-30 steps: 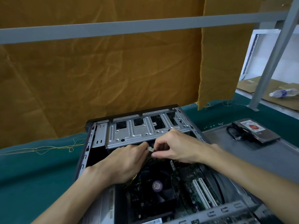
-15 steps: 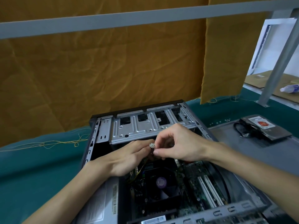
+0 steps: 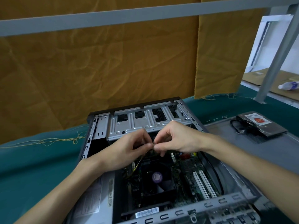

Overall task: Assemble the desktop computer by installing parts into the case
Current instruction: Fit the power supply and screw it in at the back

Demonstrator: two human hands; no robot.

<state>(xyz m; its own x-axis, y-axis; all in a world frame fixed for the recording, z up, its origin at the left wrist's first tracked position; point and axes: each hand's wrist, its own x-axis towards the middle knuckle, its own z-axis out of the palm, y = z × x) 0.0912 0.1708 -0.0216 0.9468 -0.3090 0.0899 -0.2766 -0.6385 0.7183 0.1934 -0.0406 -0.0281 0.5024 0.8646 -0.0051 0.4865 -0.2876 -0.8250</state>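
The open desktop case lies on its side on the green table. Inside it sit the motherboard and a black CPU fan with a purple hub. My left hand and my right hand meet fingertip to fingertip above the board, just below the metal drive cage. Both pinch a small cable connector that the fingers almost hide. Yellow and black wires run down from under my left hand.
A hard drive with a red label and a black cable lies on the grey side panel at the right. Orange cloth hangs behind the case. A grey frame post and a plastic bottle stand at the far right.
My hands stay together over the case. The white connector, visible between the fingertips before, is now nearly covered by them. The camera has shifted slightly.
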